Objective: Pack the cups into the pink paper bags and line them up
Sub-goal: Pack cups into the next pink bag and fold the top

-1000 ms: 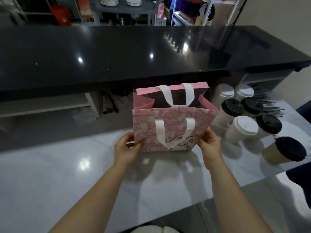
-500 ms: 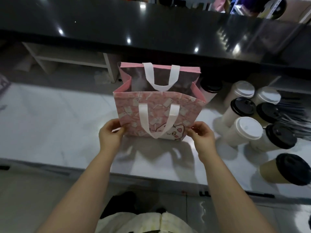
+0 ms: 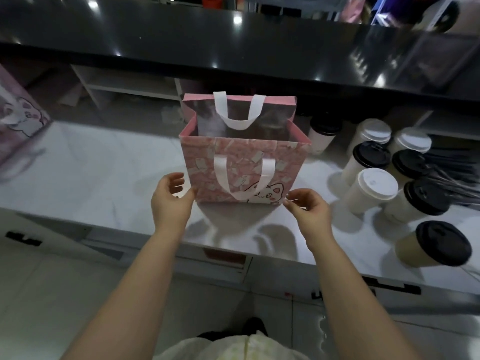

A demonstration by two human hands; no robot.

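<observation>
– Glossy white bench (image 3: 104, 165), black counter behind. Where is the bag?
– Mid-bench: the pink paper bag with white ribbon handles (image 3: 241, 157) stands upright, mouth open. The left hand (image 3: 171, 198) and right hand (image 3: 309, 210) flank its bottom corners, fingers loose, gripping nothing.
– Cups?
– White paper cups with black or white lids (image 3: 374, 185) cluster just right of it, outside.

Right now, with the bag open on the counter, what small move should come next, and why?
Probably the right hand reaches for the nearest white-lidded cup. The bag stands upright with its mouth open, the left hand and right hand sit loosely at its bottom corners, and that cup stands close on its right.
</observation>
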